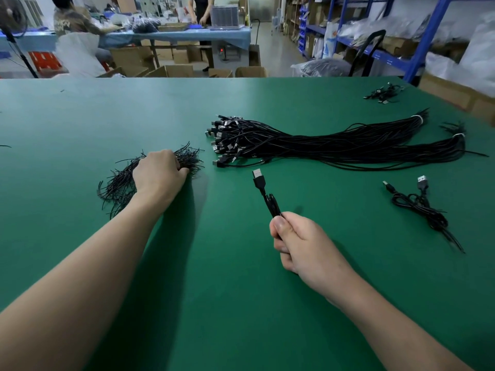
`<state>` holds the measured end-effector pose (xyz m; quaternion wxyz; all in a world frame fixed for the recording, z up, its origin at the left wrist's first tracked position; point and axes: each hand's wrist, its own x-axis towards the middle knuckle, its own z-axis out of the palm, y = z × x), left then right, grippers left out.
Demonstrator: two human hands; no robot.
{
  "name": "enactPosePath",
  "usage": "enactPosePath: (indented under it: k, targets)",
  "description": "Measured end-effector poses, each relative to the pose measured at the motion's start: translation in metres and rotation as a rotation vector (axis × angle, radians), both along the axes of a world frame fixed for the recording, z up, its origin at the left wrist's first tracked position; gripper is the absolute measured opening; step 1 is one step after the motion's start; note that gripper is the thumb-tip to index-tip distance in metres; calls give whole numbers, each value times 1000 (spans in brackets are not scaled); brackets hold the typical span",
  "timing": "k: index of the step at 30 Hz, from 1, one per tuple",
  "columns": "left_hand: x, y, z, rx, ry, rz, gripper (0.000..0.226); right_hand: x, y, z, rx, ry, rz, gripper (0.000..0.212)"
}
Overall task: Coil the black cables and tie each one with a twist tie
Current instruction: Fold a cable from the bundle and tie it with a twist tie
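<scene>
Right grip [302,245] clenches one coiled cable [270,200] (not yet tied), left grip [160,172] pinches twist ties [117,184]; bundled cables [321,148] beyond both grips remain.

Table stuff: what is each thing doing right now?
Left grip: pinches twist ties in their pile.
Right grip: holds a coiled cable, plug pointing away.
Big cable bundle: straight, uncoiled, banded at far end.
Cable at right: coiled, lying flat.

Warehouse workshop, blue stock shelving [417,36] (boxes), green worktable [241,263]
</scene>
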<state>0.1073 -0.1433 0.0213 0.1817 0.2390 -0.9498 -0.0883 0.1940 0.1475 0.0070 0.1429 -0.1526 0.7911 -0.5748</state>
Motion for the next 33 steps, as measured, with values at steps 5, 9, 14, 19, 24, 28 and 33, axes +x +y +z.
enactPosePath:
  k: [5,9,14,19,24,28,33]
  targets:
    - [3,-4,-3,-7,50,-5,18,0,1,0,52,57,11,34]
    - [5,-5,1,-23,117,-32,17,1,1,3,42,51,12,34]
    - [22,19,17,96,311,-208,12,2,2,6,-17,52,16,34]
    - [68,86,12,926,182,-578,4,2,2,8,-98,63,-14,33]
    - [100,116,-2,1335,52,-677,16,1,4,5,-68,101,-41,31]
    - [110,119,-6,1413,65,-666,19,-1,3,-1,-41,138,-21,31]
    - [114,119,-9,1446,72,-663,24,-5,3,-7,58,208,-16,30]
